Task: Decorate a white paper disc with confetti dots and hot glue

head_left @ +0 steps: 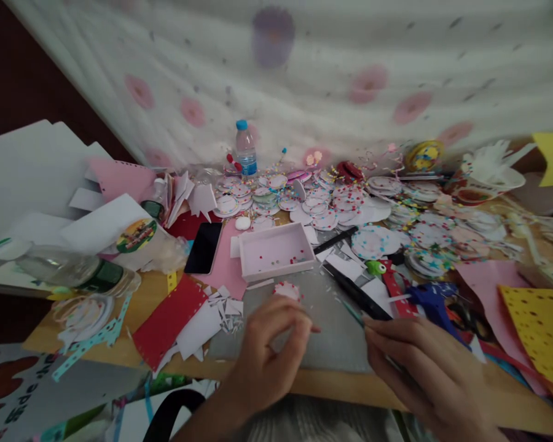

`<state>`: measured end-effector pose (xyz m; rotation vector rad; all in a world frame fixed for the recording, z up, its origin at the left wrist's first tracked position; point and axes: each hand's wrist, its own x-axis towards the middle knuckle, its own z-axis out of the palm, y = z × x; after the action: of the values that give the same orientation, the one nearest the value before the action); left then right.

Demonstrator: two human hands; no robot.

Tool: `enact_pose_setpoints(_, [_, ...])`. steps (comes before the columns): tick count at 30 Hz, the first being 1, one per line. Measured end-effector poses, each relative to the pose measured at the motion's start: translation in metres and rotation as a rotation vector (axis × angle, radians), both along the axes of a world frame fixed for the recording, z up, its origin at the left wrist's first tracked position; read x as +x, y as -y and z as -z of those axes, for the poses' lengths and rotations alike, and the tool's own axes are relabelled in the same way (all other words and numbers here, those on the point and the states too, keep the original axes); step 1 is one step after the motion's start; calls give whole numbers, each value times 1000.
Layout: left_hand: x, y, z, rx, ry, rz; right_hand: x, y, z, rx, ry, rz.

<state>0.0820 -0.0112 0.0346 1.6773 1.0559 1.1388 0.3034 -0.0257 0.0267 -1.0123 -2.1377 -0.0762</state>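
My left hand [276, 347] is over the grey mat [322, 344], its thumb and index finger closed in a pinch. Whatever it may hold is too small to make out. Just beyond it lies a small white paper disc with red dots around its rim [287, 291], partly behind the fingers. In my right hand [424, 368], closed fingers hold a thin stick with a teal tip [351, 312] pointing toward the mat's middle. A black pen-like tool [354, 290] lies right beside those fingers. Behind the disc stands a shallow white box [278, 276] with a few red and pale beads inside.
Decorated paper discs [320, 205] pile along the back. Left are a phone [203, 247], red card [169, 322], paper scraps [230, 315] and a lying bottle [87, 272]. A blue glue gun [431, 301] and yellow sheet [541, 328] lie right. A water bottle [246, 150] stands behind.
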Motion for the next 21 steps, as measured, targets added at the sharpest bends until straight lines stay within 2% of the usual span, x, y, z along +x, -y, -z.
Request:
enact_pose_setpoints(3, [18,25,25,-439,167,27,-18,8,7,-42,16,-90])
enact_pose_setpoints(5, [27,38,40,-601,240,-121,-30,14,14,-67,50,-158])
enact_pose_setpoints(7, [32,47,50,-703,277,-352,-41,18,20,-87,78,-199])
enact_pose_setpoints(9, [32,50,54,-745,289,-506,-49,20,24,-122,93,-208])
enact_pose_setpoints(10, [31,49,55,-736,281,-515,-51,21,24,-148,92,-208])
enact_pose_setpoints(12, [25,44,53,-660,229,-419,-46,20,22,-242,107,-223])
enact_pose_setpoints(14, [17,36,52,-541,161,-278,-29,17,19,-356,133,-204])
enact_pose_setpoints(16, [10,28,53,-437,121,-202,1,14,23,-406,145,-64])
enact_pose_setpoints(17, [6,25,55,-394,108,-196,19,11,27,-358,124,8])
enact_pose_setpoints(21, [-5,18,68,-314,32,-268,91,6,56,-242,207,504])
